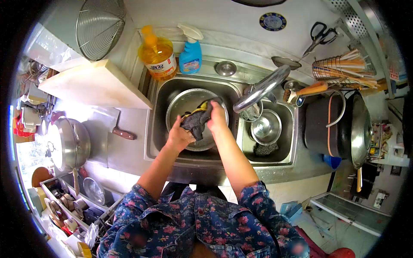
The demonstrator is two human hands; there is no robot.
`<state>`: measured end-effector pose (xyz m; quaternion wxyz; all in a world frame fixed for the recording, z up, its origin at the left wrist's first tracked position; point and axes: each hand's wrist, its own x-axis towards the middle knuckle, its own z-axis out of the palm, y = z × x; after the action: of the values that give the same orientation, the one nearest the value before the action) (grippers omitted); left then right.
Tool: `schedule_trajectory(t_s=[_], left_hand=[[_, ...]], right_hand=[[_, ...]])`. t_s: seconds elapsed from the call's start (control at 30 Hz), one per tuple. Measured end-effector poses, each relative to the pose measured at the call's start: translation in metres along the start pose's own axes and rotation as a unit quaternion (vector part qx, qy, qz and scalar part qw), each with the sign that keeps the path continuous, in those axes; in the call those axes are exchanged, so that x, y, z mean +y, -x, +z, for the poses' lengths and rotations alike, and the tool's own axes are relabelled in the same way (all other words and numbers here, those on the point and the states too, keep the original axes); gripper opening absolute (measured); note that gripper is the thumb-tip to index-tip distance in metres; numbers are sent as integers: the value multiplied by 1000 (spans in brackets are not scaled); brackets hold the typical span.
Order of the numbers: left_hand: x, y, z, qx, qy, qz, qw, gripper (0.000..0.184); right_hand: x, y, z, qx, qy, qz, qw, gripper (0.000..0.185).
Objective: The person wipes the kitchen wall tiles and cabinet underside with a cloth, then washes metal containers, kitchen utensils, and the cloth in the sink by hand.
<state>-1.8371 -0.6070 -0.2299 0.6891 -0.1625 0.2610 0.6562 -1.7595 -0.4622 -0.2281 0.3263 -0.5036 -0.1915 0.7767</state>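
Note:
A dark grey cloth (198, 120) with yellow patches is bunched between my two hands, over a round metal basin (183, 99). The basin sits in the left bowl of a steel sink (158, 139). My left hand (178, 135) grips the cloth's lower left side, fingers partly hidden. Closed on its upper right end is my right hand (218, 117). Cloth and hands cover much of the basin's inside, and the exact kind of cloth item is unclear.
Right of the basin, a faucet (263, 89) reaches over the sink; a small steel bowl (266, 129) and dark scourer (265, 149) occupy the right bowl. Behind stand a yellow soap bottle (159, 58) and blue spray bottle (190, 56). A cleaver (105, 124) lies left.

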Motion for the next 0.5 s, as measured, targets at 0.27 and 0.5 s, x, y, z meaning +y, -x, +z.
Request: schedule_trajectory(t_s=[0.27, 0.5], left_hand=[[18, -6, 9, 56, -49, 31, 997, 54], [-16, 18, 47, 213, -166, 95, 958, 36]], right_hand=[[23, 130, 4, -153, 509, -484, 695, 18], [32, 34, 8, 19, 535, -301, 789, 24]])
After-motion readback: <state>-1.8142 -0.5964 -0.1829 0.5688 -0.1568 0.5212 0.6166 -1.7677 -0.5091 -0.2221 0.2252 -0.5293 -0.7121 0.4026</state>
